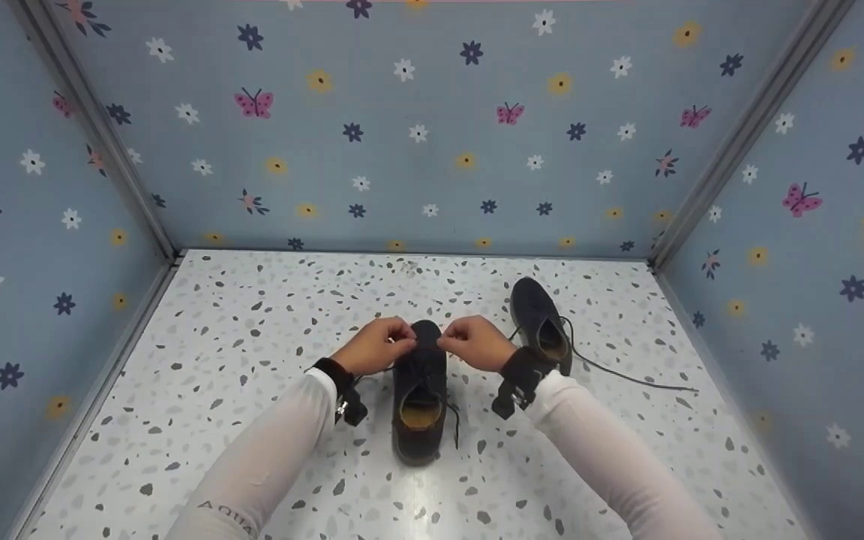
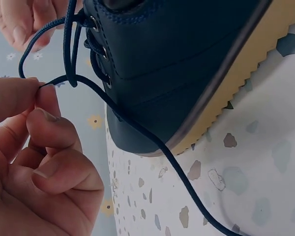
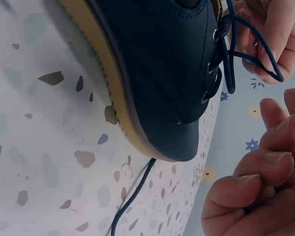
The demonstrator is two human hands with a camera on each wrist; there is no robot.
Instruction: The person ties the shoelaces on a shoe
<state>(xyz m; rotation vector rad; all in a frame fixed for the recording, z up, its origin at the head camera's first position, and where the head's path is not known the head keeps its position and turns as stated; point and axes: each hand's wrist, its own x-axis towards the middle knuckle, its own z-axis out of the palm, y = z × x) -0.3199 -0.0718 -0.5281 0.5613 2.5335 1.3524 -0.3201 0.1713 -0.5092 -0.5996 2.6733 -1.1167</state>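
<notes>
A dark blue lace-up shoe (image 1: 423, 371) with a ridged tan sole stands on the floor between both hands, its toe pointing away. My left hand (image 1: 376, 345) is at the left of the toe. In the left wrist view, its thumb and index finger pinch a dark blue shoelace (image 2: 142, 129), which forms a loop by the eyelets. My right hand (image 1: 477, 343) is on the other side of the toe. The right wrist view has its fingers (image 3: 275, 162) loosely bent, thumb and index fingertips apart, with no lace visible between them.
A second dark shoe (image 1: 531, 304) stands farther right, partly behind the right wrist. Its long lace (image 1: 631, 381) trails across the speckled floor (image 1: 252, 420). Pale blue panels (image 1: 402, 135) with flowers and butterflies enclose the floor at the back and both sides.
</notes>
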